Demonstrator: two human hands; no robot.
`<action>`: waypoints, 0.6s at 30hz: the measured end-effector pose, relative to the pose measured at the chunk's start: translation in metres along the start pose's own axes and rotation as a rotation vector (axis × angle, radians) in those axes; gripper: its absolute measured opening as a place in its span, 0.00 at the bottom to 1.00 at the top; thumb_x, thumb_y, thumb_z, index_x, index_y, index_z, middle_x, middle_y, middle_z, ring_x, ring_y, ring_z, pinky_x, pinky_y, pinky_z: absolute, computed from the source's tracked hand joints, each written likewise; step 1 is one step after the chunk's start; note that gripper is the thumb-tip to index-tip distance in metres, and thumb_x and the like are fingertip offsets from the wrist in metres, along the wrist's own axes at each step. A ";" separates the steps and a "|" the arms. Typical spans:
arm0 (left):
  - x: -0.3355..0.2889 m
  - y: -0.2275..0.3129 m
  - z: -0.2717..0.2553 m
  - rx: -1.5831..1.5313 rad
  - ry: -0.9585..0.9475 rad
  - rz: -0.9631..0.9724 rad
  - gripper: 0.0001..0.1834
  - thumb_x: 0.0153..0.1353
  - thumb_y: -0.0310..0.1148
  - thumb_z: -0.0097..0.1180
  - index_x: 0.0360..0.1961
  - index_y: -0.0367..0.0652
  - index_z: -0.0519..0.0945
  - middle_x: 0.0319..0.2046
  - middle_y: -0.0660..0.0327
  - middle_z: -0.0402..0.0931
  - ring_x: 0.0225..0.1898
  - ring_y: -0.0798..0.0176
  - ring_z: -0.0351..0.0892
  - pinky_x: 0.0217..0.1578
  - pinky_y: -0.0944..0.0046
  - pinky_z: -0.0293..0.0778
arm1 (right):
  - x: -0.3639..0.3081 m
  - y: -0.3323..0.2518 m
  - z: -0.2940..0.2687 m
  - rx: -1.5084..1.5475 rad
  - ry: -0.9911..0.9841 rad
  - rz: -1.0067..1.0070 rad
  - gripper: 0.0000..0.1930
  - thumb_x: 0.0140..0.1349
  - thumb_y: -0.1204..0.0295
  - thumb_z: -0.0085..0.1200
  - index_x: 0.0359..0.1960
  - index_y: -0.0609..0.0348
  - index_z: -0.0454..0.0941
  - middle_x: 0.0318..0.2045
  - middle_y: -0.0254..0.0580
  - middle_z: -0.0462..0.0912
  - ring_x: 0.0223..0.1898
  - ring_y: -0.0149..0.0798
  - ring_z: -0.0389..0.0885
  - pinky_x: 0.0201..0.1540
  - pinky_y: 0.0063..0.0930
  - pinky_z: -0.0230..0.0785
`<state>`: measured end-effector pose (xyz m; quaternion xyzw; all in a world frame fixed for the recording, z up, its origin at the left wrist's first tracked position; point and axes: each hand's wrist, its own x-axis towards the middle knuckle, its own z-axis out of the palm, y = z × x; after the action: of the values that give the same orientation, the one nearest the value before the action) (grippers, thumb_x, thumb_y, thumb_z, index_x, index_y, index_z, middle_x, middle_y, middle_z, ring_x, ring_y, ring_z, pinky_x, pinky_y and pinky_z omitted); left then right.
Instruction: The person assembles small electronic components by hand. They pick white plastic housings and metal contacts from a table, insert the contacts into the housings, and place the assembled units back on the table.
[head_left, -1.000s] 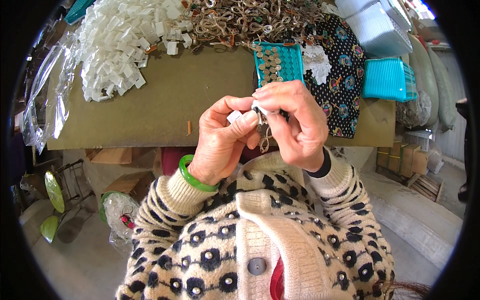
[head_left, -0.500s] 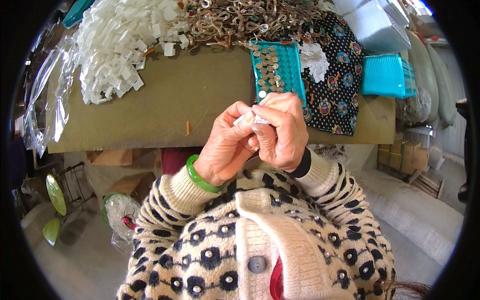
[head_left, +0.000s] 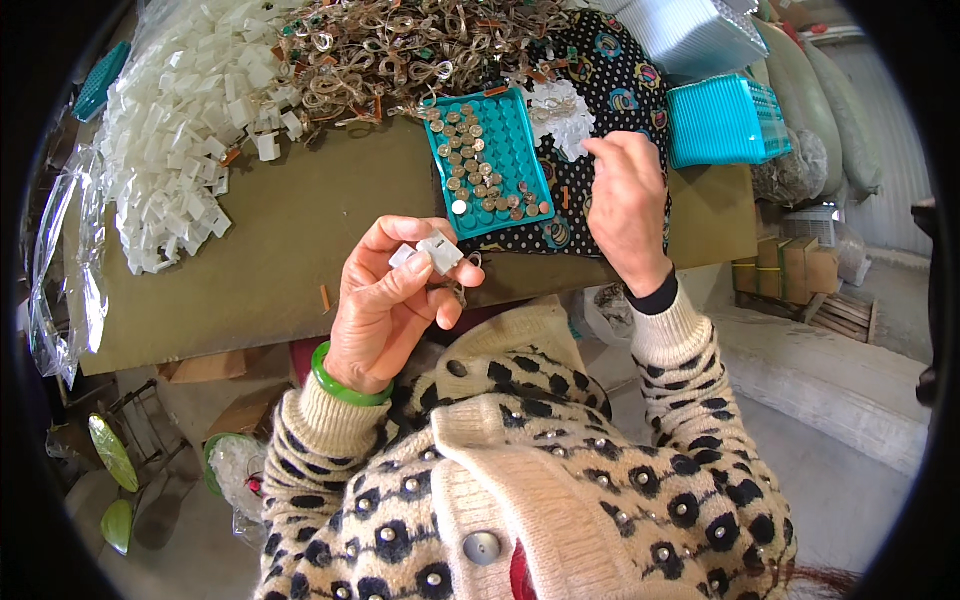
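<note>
My left hand [head_left: 367, 308], with a green bangle at its wrist, pinches a small white plastic case [head_left: 438, 253] with its lid folded open. A thin wire [head_left: 474, 262] curls out by the fingers. My right hand [head_left: 628, 205] is at the edge of a small heap of white flat pieces [head_left: 562, 115] on a black dotted cloth [head_left: 640, 120]. Its fingertips are drawn together; whether they grip a piece cannot be made out. Between the hands lies a teal tray [head_left: 485, 227] of round cups, many holding button cells [head_left: 470, 160].
White plastic cases [head_left: 165, 150] are heaped at the left, beside clear plastic film [head_left: 60, 270]. Tangled wired parts [head_left: 400, 50] lie at the back. Stacked teal trays [head_left: 720, 120] and clear trays [head_left: 680, 35] stand right. An orange strip [head_left: 325, 298] lies near the table's front edge.
My hands have parted. The left keeps the white case and has moved left; the right has moved away to the right, up to the white pieces. The view has shifted.
</note>
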<state>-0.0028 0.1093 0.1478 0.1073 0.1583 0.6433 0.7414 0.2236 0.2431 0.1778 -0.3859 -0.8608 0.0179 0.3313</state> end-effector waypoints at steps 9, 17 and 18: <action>0.002 0.000 -0.003 0.016 0.040 -0.027 0.11 0.65 0.26 0.56 0.48 0.40 0.75 0.45 0.52 0.75 0.35 0.57 0.82 0.25 0.63 0.79 | -0.004 0.014 -0.008 0.207 -0.097 0.123 0.09 0.57 0.89 0.47 0.33 0.64 0.77 0.34 0.42 0.77 0.35 0.39 0.78 0.38 0.27 0.71; 0.003 -0.002 0.001 0.026 0.097 -0.027 0.12 0.67 0.25 0.54 0.51 0.39 0.75 0.46 0.51 0.76 0.36 0.56 0.82 0.30 0.62 0.81 | -0.006 0.007 0.002 0.073 -0.191 -0.035 0.08 0.56 0.84 0.57 0.38 0.64 0.79 0.33 0.42 0.75 0.35 0.42 0.76 0.38 0.31 0.70; 0.002 -0.002 0.001 0.032 0.117 -0.033 0.13 0.67 0.25 0.53 0.52 0.39 0.75 0.46 0.50 0.77 0.36 0.56 0.82 0.31 0.61 0.81 | -0.005 0.008 0.002 0.055 -0.215 -0.051 0.09 0.55 0.84 0.58 0.38 0.63 0.78 0.32 0.42 0.73 0.36 0.44 0.75 0.38 0.33 0.69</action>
<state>-0.0005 0.1115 0.1480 0.0788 0.2132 0.6334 0.7397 0.2303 0.2458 0.1712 -0.3506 -0.9000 0.0746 0.2480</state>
